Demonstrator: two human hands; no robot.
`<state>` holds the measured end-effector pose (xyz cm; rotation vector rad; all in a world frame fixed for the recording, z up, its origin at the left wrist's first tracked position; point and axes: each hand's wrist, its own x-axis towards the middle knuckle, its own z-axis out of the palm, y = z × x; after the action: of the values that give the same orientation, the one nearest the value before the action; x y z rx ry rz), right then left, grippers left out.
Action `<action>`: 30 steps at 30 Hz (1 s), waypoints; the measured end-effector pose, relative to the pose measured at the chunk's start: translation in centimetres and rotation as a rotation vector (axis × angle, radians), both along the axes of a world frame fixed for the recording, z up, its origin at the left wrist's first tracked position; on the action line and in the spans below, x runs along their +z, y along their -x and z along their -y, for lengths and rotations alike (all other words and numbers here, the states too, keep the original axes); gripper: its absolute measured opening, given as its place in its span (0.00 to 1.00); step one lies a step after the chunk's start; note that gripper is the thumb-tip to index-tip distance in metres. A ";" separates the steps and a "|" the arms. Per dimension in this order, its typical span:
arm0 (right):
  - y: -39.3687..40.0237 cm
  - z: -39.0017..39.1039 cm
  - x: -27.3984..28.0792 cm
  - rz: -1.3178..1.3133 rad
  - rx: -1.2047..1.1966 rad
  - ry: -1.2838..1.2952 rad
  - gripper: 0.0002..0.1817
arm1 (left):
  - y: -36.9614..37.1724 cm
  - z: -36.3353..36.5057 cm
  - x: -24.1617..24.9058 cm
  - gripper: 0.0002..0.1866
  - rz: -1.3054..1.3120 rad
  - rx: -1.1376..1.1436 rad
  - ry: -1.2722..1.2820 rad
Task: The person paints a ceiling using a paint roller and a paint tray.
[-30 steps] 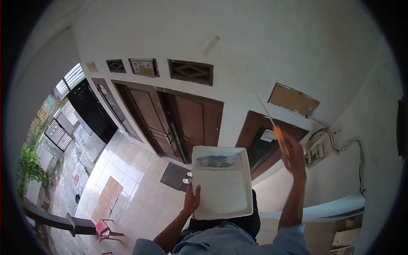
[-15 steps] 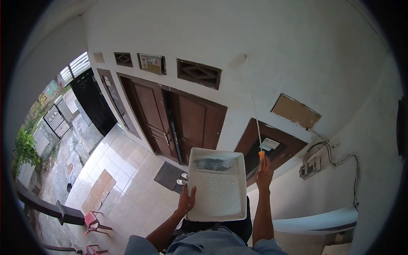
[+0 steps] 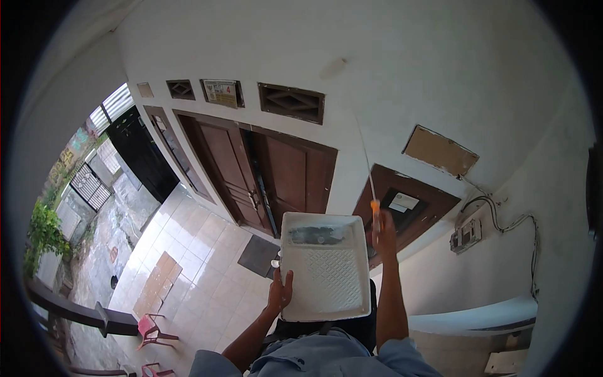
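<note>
My left hand (image 3: 280, 293) grips the left edge of a white paint tray (image 3: 357, 276), thumb over the rim. Grey wet-looking residue shows in the tray's far well, and its sloped part has a ribbed pattern. To the right of the tray, my right hand (image 3: 384, 236) is closed round the orange handle of a long-rod paint roller (image 3: 375, 206). Its thin pale rod reaches up toward the white wall (image 3: 402, 75). The roller's head is hard to make out; a beige shape shows on the wall near the rod's faint far end.
Brown double doors (image 3: 295, 173), a vent (image 3: 292, 103) and a brown board (image 3: 441, 151) are set in the wall. Cables and a meter box (image 3: 465, 235) hang at the right. A dark mat (image 3: 256, 254), flat cardboard (image 3: 157, 283) and a red chair (image 3: 151, 330) are on the tiled floor.
My right hand and the roller have moved up and slightly left, the rod's far end rising along the wall. The tray has shifted slightly up and right in view, still in my left hand.
</note>
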<state>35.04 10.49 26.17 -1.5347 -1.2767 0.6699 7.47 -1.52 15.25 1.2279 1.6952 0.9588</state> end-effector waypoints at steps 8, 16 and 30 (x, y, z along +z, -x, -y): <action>-1.3 0.9 -7.9 0.204 0.128 -0.059 0.14 | -0.5 -0.5 0.4 0.28 -0.053 -0.070 -0.011; -1.6 -3.4 -1.3 -0.111 0.006 -0.053 0.18 | -0.5 -0.3 0.6 0.28 -0.035 -0.022 0.061; -7.3 16.9 -4.0 -0.254 -0.004 0.249 0.13 | 0.1 -1.0 -1.3 0.30 0.036 -0.018 0.078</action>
<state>42.32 -6.46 22.16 -1.5905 -1.0274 1.0170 7.36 -0.49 13.94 1.1660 1.6750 0.8904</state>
